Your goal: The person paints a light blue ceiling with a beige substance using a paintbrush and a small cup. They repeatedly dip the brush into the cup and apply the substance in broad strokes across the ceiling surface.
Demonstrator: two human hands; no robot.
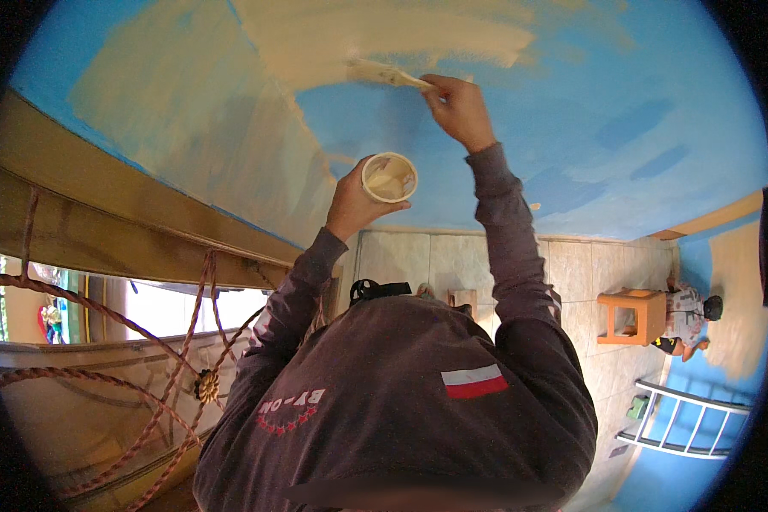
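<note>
Filling most of the view, the blue wall (589, 154) carried streaky beige patches (478, 34), broad along the top and over the stretch at left. Below it ran a pale tiled floor (572, 264), and twisted ironwork (90, 299) crossed the lower left. At the far right I saw a ladder (691, 397) by the wall and, near it, another person (683, 309) just beside an orange stool (648, 296). All 3 were well apart from the worker, leaving room to reach.

The worker's 2 hands were both occupied. The left hand (356, 203) curved around the side of a small pale tub (384, 160), its mouth facing up, presumably to keep the creamy paint (390, 182) from spilling. The tub sat low and close to the brush, probably so each dip would be short. The right hand (461, 109), above and to the right, pinched the handle of a flat brush (392, 77) narrowly between thumb and fingers, a hold that seemed to suit light steering. Its bristles pointed left along the lower edge of the beige; their colour blended in, so I couldn't be certain they touched.
</note>
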